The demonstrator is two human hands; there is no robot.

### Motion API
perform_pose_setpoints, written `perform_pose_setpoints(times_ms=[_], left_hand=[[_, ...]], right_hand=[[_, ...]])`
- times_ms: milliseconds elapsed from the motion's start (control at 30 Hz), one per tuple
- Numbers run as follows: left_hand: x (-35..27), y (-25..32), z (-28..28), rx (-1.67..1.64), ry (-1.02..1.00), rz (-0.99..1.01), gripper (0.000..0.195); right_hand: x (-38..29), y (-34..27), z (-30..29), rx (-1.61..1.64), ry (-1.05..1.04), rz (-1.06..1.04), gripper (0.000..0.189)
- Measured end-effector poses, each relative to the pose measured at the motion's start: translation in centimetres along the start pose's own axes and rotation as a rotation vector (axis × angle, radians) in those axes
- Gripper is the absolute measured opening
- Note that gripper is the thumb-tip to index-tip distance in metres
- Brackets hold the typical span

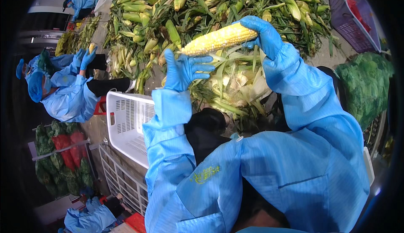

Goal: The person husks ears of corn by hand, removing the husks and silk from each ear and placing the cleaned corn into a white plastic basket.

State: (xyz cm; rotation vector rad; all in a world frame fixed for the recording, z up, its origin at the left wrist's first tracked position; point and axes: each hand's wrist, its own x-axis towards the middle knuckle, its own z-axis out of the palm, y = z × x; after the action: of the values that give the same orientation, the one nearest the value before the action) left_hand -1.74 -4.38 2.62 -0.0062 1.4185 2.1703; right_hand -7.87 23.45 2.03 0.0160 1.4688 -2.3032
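Note:
A husked ear of yellow corn (221,39) is held up over the heap of husks. My right hand (262,34), in a blue glove, grips its thick end at the right. Just below the narrow tip is my left hand (188,68), also gloved, palm up with fingers spread; whether it touches the cob I cannot tell. Beneath both hands lies a pile of pale stripped husks (240,81). Beyond it spreads a large heap of unhusked corn ears and green leaves (202,5).
A white plastic crate (129,125) stands left of my left arm, beside a white metal rack (121,176). At the right are a purple crate (353,21) and a green mesh sack (366,87). Co-workers in blue sit at the left, one holding a small cob.

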Motion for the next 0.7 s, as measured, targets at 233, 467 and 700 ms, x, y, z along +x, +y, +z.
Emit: perform_pose_setpoints(times_ms=[233,467,700], left_hand=[[1.2,1.2,3.9,0.044,0.722,-0.005,0.063],[0.9,0.5,-0.7,-0.277,0.531,0.153,0.049],[2.2,-6.3,5.0,1.848,0.212,0.145,0.019]], right_hand=[[-0.2,0.5,1.1,-0.058,-0.034,-0.063,0.033],[-1.3,1.6,1.3,-0.153,-0.349,0.214,0.045],[0.0,3.3,1.9,0.283,-0.297,0.172,0.049]])
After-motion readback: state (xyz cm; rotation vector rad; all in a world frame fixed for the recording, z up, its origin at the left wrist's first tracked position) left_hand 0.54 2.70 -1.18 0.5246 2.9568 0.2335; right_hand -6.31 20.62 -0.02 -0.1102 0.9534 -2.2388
